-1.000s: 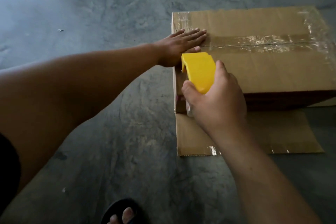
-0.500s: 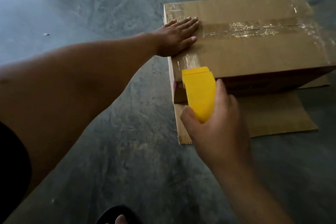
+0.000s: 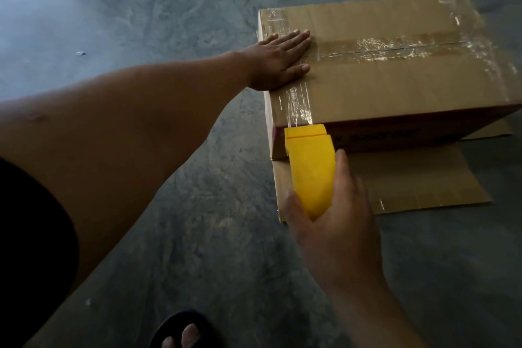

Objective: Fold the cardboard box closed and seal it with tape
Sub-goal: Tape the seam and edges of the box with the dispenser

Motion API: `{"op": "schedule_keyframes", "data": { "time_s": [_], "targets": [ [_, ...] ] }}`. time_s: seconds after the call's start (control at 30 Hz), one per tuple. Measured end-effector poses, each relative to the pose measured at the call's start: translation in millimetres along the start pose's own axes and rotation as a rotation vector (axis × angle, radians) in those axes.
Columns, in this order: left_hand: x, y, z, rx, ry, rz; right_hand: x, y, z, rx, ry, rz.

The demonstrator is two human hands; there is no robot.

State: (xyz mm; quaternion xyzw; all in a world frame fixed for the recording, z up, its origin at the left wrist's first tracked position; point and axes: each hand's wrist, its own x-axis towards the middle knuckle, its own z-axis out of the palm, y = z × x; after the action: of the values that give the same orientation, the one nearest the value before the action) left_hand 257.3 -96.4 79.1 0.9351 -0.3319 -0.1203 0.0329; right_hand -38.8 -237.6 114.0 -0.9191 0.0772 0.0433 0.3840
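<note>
A brown cardboard box [image 3: 395,87] stands on the floor with its top flaps folded shut. Clear tape [image 3: 395,46] runs along the centre seam. A fresh strip of clear tape [image 3: 299,106] crosses the top near the left end and reaches down over the front edge. My left hand [image 3: 279,61] lies flat, fingers spread, on the box's top left corner. My right hand [image 3: 336,223] grips a yellow tape dispenser [image 3: 310,167], whose head rests against the box's front face just below the top edge.
A flat sheet of cardboard [image 3: 409,181] lies under the box and sticks out toward me. Grey concrete floor [image 3: 141,22] surrounds it, with small scraps scattered on it. My foot in a black sandal [image 3: 183,330] is at the bottom edge.
My right hand has drawn the dispenser from the box top toward me and down over the front edge, laying a strip of tape. My left hand has stayed pressed on the top.
</note>
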Motion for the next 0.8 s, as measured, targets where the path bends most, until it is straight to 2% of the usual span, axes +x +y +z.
{"op": "schedule_keyframes", "data": {
  "time_s": [0.23, 0.6, 0.8],
  "targets": [
    [-2.3, 1.7, -1.8, 0.008, -0.006, 0.010, -8.3, 20.2, 3.9, 0.072, 0.081, -0.017],
    [-5.1, 8.0, -2.7, 0.068, -0.013, -0.028, 5.1, 39.3, 27.5, -0.025, 0.038, -0.026],
    [-35.8, 59.3, -4.5, 0.139, 0.038, -0.020, 23.5, 45.6, 31.7, -0.030, 0.025, -0.024]
  ]
}}
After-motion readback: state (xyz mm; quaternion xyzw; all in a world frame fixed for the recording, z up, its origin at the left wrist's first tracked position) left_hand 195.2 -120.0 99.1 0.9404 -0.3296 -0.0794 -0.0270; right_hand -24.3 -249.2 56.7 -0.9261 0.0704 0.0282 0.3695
